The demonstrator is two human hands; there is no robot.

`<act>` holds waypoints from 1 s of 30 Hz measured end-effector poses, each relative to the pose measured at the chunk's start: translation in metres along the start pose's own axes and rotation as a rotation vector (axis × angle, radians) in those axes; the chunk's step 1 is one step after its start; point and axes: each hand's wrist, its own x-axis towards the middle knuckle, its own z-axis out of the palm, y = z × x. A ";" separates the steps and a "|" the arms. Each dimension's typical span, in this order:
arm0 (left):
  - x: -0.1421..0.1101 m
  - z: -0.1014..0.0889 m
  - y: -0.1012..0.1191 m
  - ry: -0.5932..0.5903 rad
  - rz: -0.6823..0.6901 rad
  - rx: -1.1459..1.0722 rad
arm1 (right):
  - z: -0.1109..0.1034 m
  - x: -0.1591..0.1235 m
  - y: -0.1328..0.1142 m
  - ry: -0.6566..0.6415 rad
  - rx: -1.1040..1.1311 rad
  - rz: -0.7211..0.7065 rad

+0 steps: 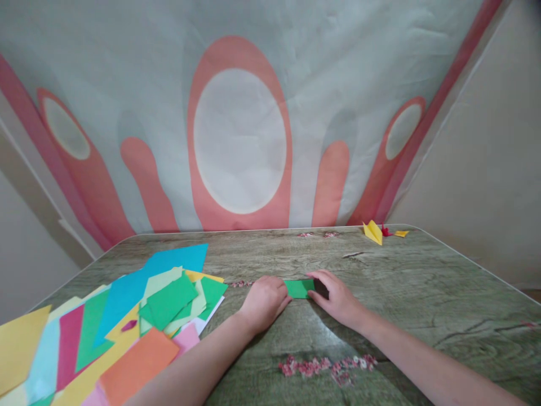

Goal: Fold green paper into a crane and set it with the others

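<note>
Green paper strip (300, 288) laid 9-to-3 o'clock; 9-o'clock end gripped by left hand (265, 300), 3-o'clock end bracketed by right hand (337, 299), thumb and fingers parted.

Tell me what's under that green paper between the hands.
Wood-patterned tabletop shows around the green paper; whatever lies directly beneath it is covered, so I can't tell.

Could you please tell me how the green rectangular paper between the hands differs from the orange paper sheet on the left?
The green rectangular paper looks smaller and narrower than the orange paper sheet. The green one lies between the left hand and right hand; the orange one lies on a multicoloured paper pile. Both are plain-coloured.
</note>
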 end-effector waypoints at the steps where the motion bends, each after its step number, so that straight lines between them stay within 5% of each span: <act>1: 0.000 0.001 -0.001 0.017 0.002 -0.012 | -0.001 0.000 -0.001 0.002 0.023 0.009; 8: -0.001 -0.002 0.000 0.057 -0.018 -0.074 | 0.000 0.000 -0.011 -0.015 0.162 0.034; 20: -0.001 0.003 0.004 0.036 0.020 -0.098 | 0.003 -0.002 -0.006 -0.010 0.094 0.026; 30: -0.002 0.009 0.002 0.105 -0.079 -0.164 | 0.005 -0.002 -0.003 0.004 0.176 0.098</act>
